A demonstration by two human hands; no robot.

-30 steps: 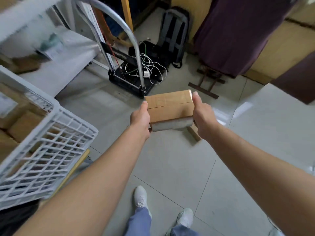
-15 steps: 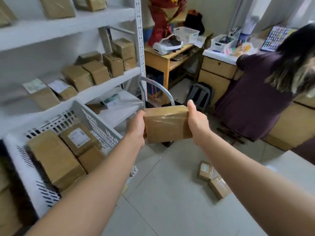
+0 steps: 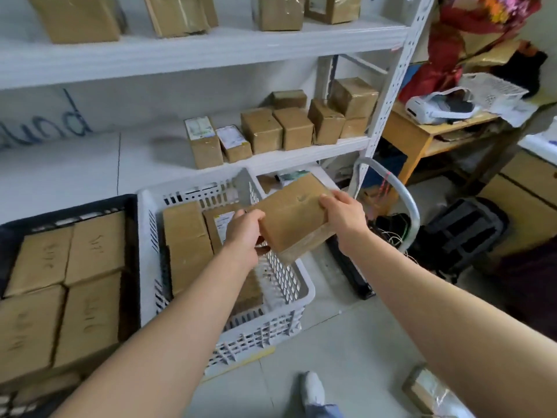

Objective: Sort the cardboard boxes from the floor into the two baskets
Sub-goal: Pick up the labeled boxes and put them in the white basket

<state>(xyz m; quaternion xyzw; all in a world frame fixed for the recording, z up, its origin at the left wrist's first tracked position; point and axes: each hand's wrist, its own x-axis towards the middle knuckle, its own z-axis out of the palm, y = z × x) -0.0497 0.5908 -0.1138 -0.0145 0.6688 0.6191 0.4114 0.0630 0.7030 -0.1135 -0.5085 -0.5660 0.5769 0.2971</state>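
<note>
Brown cardboard box [image 3: 294,215] up in the air, gripped at both ends: the left hand [image 3: 245,233] grasps the near end with its fingers curled underneath, and the right hand [image 3: 343,217] has its fingers wrapped over the far end. The box is tilted, broad face towards the camera, and it hangs over the right-hand wall of the white basket [image 3: 265,327], apart from it as far as I can tell. Inside that basket several flat boxes [image 3: 185,245] lie side by side, one with a printed label facing up. Just beside it on the left sits the black basket [image 3: 132,203], packed with four bigger boxes [image 3: 90,245] with handwriting on top. Behind both, a white metal shelf [image 3: 211,46] carries rows of small boxes [image 3: 292,128]. Down at the lower right, one taped box [image 3: 422,390] lies on the tiled floor [image 3: 346,342], near a white shoe [image 3: 312,387]. Off to the right stand a grey trolley handle [image 3: 404,200], a black backpack [image 3: 464,233] and a wooden table [image 3: 404,131].
</note>
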